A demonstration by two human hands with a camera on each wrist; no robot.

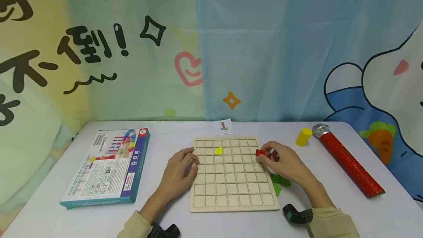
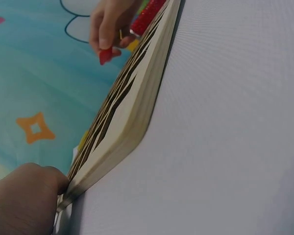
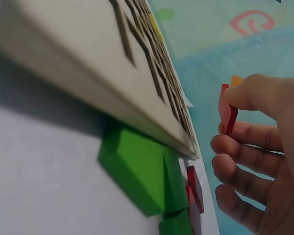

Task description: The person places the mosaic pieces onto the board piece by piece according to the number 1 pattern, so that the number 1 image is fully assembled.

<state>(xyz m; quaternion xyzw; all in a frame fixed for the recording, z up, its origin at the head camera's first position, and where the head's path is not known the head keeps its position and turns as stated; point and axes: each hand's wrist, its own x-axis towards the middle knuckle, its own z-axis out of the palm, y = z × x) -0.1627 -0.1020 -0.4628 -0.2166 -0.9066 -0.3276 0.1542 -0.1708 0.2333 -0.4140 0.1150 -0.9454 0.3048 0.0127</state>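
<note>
Between thumb and index finger, my right hand (image 1: pixel 282 159) pinches a small flat red tile (image 3: pixel 227 108), held up over the right edge of a wooden grid board (image 1: pixel 235 208). The other fingers of that hand curl loosely beneath, as the right wrist view shows. On the board's upper left part lies one yellow tile (image 1: pixel 218 151). My left hand (image 1: pixel 180 170) rests along the board's left edge, fingertips on the rim. Green pieces (image 3: pixel 137 166) lie against the board's right side, with other red tiles (image 3: pixel 195 188) just beyond them.
A small card (image 1: pixel 223 126) with a coloured grid pattern lies behind the board. To the left is a flat boxed set (image 1: pixel 99 172). A yellow cylinder (image 1: pixel 303 137) and a red glittery microphone (image 1: pixel 350 164) are at the right. A printed curtain (image 1: pixel 244 47) hangs behind the table.
</note>
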